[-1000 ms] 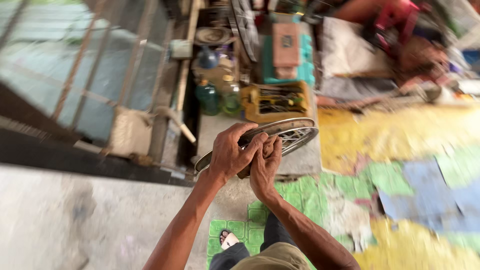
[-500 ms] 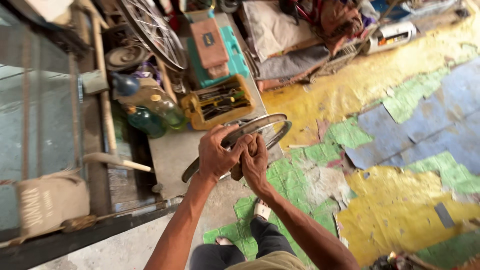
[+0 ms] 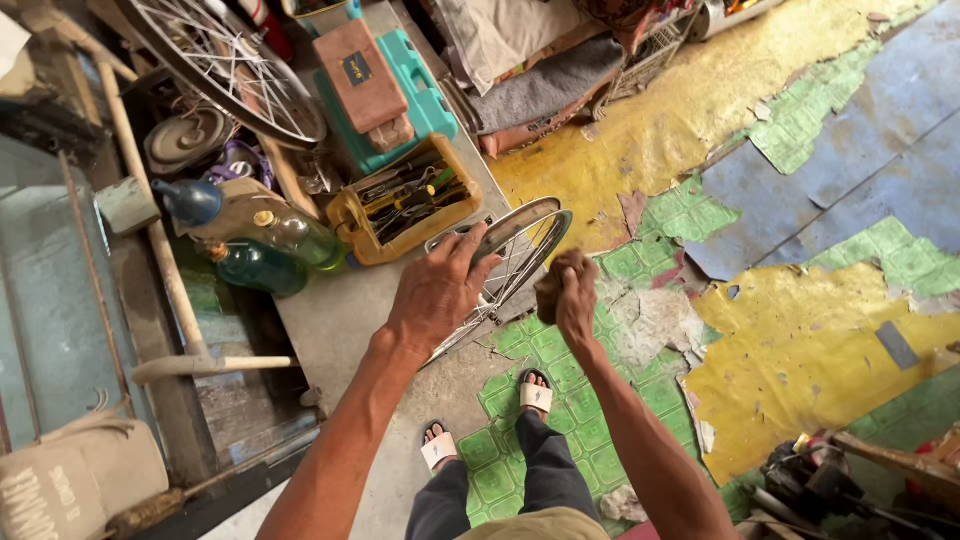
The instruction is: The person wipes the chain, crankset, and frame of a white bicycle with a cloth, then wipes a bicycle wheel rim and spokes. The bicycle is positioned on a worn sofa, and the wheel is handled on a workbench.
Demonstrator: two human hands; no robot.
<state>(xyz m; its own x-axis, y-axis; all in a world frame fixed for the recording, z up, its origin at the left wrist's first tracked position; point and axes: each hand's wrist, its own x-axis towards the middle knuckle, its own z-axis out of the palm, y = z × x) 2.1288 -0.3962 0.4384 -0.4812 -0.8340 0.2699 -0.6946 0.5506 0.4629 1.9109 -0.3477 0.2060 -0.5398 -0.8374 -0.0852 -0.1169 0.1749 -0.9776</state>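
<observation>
The floor of peeling yellow, green and blue sheeting [image 3: 800, 340] fills the right side, with a grey concrete slab [image 3: 340, 320] to the left of it. A large spoked bicycle wheel [image 3: 215, 60] leans at the top left, over a teal plastic case [image 3: 420, 100] with a brown box [image 3: 365, 85] lying on it. In front of the person, a smaller spoked metal wheel rim [image 3: 515, 245] stands tilted over the slab's edge, just beside a yellow plastic tool tray [image 3: 405, 210] full of hand tools. The left hand [image 3: 435, 295] lies on the rim's near side, its fingers curled over the edge and gripping it. The right hand [image 3: 570, 295] is closed into a fist around a small dark object, too hidden to identify, just beside the rim. Two green glass bottles [image 3: 275, 250] lie left of the tray.
</observation>
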